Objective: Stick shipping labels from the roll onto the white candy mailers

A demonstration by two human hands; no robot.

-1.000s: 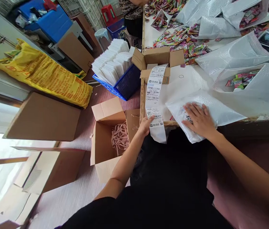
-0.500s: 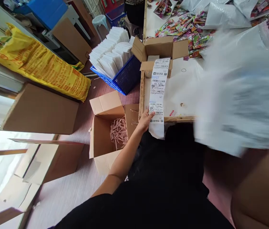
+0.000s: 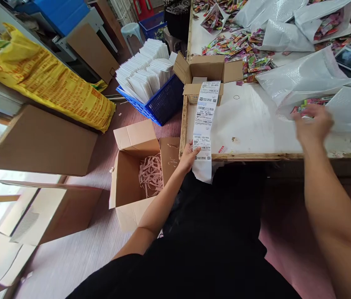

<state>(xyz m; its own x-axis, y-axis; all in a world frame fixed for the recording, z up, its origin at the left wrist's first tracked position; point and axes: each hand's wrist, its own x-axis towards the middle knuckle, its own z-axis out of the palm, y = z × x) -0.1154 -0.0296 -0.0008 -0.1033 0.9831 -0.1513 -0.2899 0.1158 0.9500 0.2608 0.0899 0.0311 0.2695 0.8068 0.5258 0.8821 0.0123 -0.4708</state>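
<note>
Between the thumb and fingers of my left hand (image 3: 188, 158) is the lower part of a long strip of printed shipping labels (image 3: 205, 118). The strip runs up over the table edge to a small open carton (image 3: 208, 65). My right hand (image 3: 314, 124) is over the mouth of a white bubble mailer (image 3: 303, 81) on the table's right side. Small colourful packets (image 3: 318, 101) show in that mouth, just beyond the fingers. The right fingers are bent and smeared by motion, so their grip is unclear.
Several mailers and a heap of colourful packets (image 3: 234, 47) cover the far table (image 3: 253, 124). At its left stands a blue basket (image 3: 166, 99) of white envelopes (image 3: 147, 70). An open carton (image 3: 128, 178) with shredded paper (image 3: 151, 174) and a yellow sack (image 3: 51, 79) are on the left.
A large blurred white mailer at the right has gone from in front of me; a mailer now lies on the table there. My right hand has come into view. The left hand keeps the strip.
</note>
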